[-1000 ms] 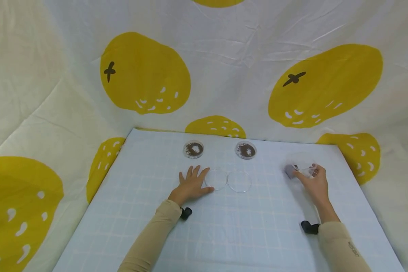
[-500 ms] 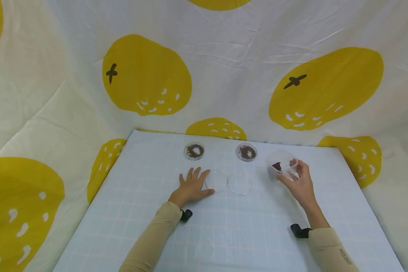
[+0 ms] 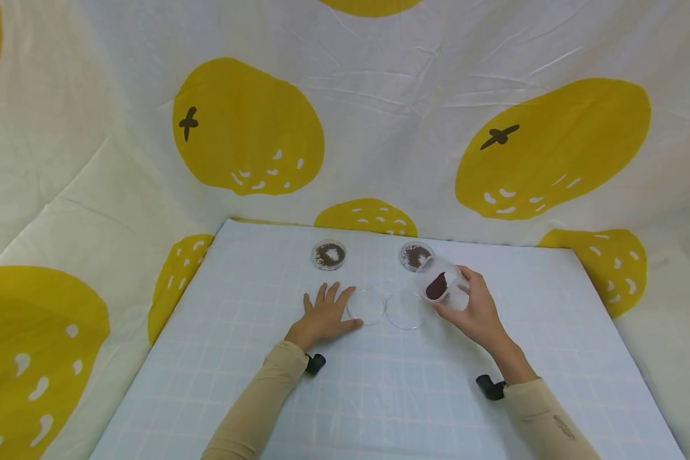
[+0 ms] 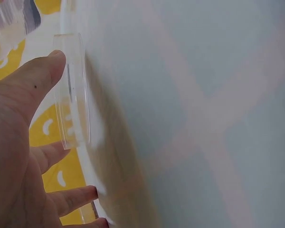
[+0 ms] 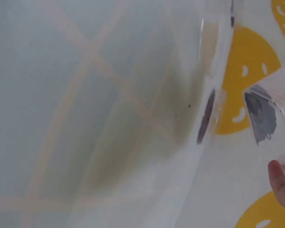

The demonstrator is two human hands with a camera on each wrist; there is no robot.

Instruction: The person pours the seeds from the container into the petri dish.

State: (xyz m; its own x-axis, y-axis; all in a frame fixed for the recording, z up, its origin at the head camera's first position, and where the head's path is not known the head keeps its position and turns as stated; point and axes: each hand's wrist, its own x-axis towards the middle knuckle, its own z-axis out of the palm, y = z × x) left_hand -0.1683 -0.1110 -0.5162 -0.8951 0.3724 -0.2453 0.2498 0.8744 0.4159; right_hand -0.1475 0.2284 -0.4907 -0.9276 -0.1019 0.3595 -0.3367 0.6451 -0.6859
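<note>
My right hand (image 3: 477, 313) grips a clear plastic cup (image 3: 450, 282) with dark brown, soil-like grains (image 3: 437, 287) in it. Tilted to the left, the cup is above the table, close to the right one of two bare clear round dishes (image 3: 404, 310). My left hand (image 3: 321, 319) rests on the table with fingers spread. Its thumb and forefinger reach the edge of the left bare dish (image 3: 367, 308); in the left wrist view the thumb touches this dish's side (image 4: 75, 95). At the right wrist view's edge, the cup (image 5: 270, 102) shows above my thumb.
Farther back stand two round dishes holding dark grains, one at left (image 3: 328, 255) and one at right (image 3: 416, 256), the latter just behind the cup. A pale checked cloth covers the table (image 3: 379, 396). A white curtain with yellow fruit prints (image 3: 379, 153) hangs behind.
My right hand has carried the cup leftward from the table's right side to near the right bare dish, and the cup tilts more. My left hand has stayed in place.
</note>
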